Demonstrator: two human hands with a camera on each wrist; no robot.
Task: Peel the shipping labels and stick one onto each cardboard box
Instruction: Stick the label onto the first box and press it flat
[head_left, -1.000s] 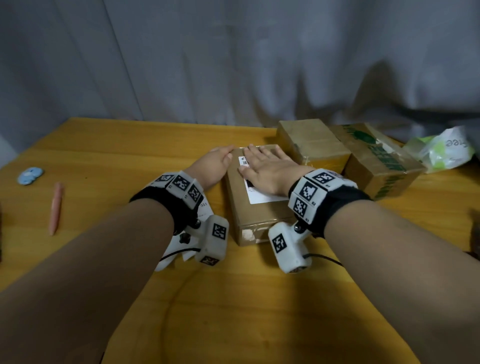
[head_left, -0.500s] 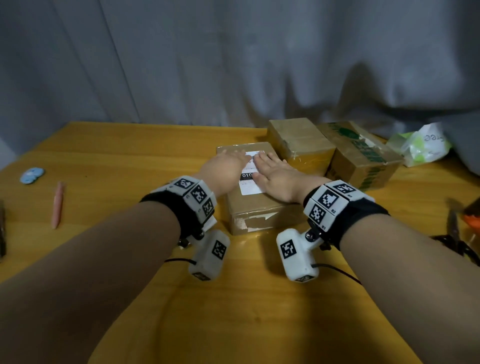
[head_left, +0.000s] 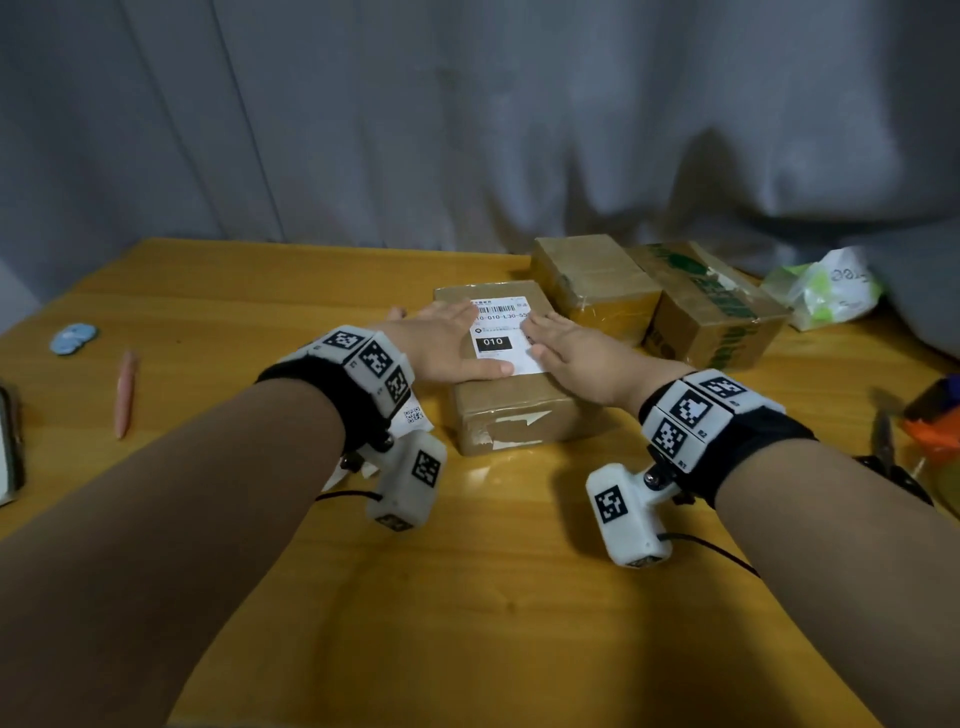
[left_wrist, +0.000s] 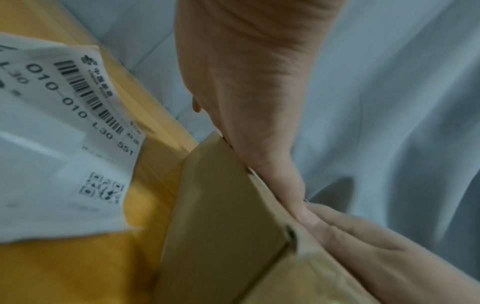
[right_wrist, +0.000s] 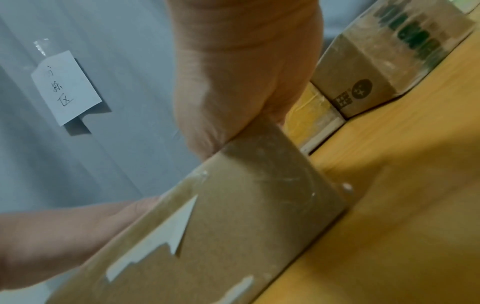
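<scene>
A brown cardboard box (head_left: 511, 415) lies mid-table with a white shipping label (head_left: 497, 332) on its top, reading 010. My left hand (head_left: 447, 343) lies flat on the label's left side, fingers straight. My right hand (head_left: 566, 345) lies flat on the label's right side. The left wrist view shows my left palm (left_wrist: 246, 82) on the box edge (left_wrist: 228, 205) and a loose sheet of labels (left_wrist: 64, 133) on the table beside it. In the right wrist view my right palm (right_wrist: 233, 82) rests on the same box (right_wrist: 233, 216). Behind it stand a taped box (head_left: 597, 275) and a green-printed box (head_left: 717, 306).
A pink pen (head_left: 124, 392) and blue discs (head_left: 72, 338) lie at the table's left. A plastic bag (head_left: 826, 291) sits back right; scissors and an orange tool (head_left: 930, 431) lie at the right edge. A grey curtain (head_left: 467, 114) hangs behind the table (head_left: 467, 597).
Both hands have slid apart across the label, left hand leftward and right hand rightward, uncovering its barcode and the 010 mark. The view has shifted slightly.
</scene>
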